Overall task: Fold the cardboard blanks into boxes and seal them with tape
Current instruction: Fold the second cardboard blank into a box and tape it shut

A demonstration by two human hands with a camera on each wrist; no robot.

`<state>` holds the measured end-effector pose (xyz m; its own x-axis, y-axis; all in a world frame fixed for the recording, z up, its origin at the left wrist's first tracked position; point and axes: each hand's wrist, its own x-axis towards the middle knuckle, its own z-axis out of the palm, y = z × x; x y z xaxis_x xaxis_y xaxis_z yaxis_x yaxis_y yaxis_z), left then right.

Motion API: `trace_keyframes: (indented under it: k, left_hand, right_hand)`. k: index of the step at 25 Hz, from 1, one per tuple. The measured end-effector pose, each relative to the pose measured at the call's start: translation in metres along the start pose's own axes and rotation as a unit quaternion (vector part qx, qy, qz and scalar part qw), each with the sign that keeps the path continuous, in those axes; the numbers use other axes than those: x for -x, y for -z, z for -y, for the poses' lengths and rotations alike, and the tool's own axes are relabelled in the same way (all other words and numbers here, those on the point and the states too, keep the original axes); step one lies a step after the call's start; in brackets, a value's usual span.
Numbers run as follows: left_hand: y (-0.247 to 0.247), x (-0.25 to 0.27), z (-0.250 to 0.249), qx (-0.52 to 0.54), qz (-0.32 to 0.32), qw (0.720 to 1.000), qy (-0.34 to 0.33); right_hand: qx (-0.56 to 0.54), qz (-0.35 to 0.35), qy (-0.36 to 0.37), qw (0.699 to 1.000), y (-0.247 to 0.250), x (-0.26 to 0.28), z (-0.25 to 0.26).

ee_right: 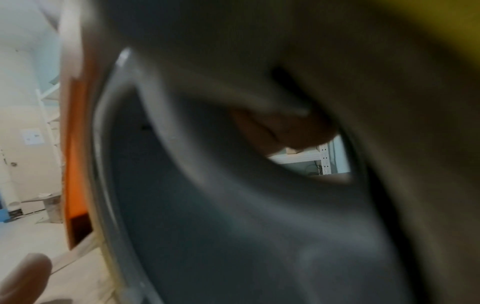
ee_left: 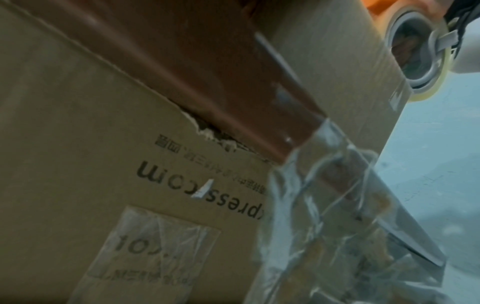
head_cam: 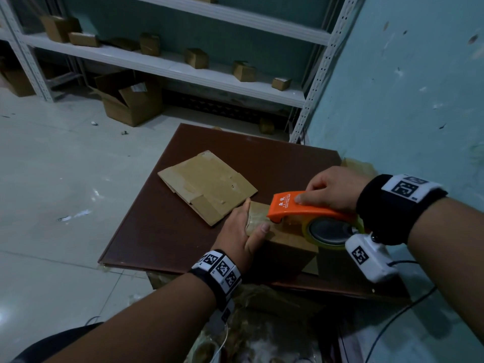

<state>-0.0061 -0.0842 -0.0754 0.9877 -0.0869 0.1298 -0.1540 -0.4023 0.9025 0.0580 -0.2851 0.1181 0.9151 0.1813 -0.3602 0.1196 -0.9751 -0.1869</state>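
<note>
A folded cardboard box (head_cam: 288,247) stands at the near edge of the brown board (head_cam: 262,158). My left hand (head_cam: 246,229) grips its left end, thumb on the top face. My right hand (head_cam: 332,189) holds the orange tape dispenser (head_cam: 301,205) by its top, its front end down on the box's top beside my left thumb. The tape roll (head_cam: 330,231) hangs at the box's right; it also shows in the left wrist view as the tape roll (ee_left: 415,51). A flat cardboard blank (head_cam: 207,184) lies on the board beyond the box. The right wrist view is filled by the blurred dispenser (ee_right: 78,144).
The board rests on a large printed carton (ee_left: 103,164) with crumpled clear plastic (ee_left: 337,226) hanging at its edge. A teal wall (head_cam: 406,87) stands close on the right. Metal shelving (head_cam: 183,66) with several small boxes is behind, and an open carton (head_cam: 131,100) on the floor.
</note>
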Motion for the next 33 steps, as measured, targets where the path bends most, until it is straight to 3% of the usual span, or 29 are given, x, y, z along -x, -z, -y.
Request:
trace_keyframes:
  k: [19, 33]
  left_hand:
    - [0.0, -0.001, 0.0, -0.008, 0.008, 1.0, 0.008]
    - [-0.002, 0.001, -0.002, -0.022, 0.009, 1.0, 0.014]
  right_hand:
    - [-0.021, -0.029, 0.02, 0.999, -0.003, 0.003, -0.01]
    - [-0.042, -0.02, -0.014, 0.999, 0.0, 0.011, -0.039]
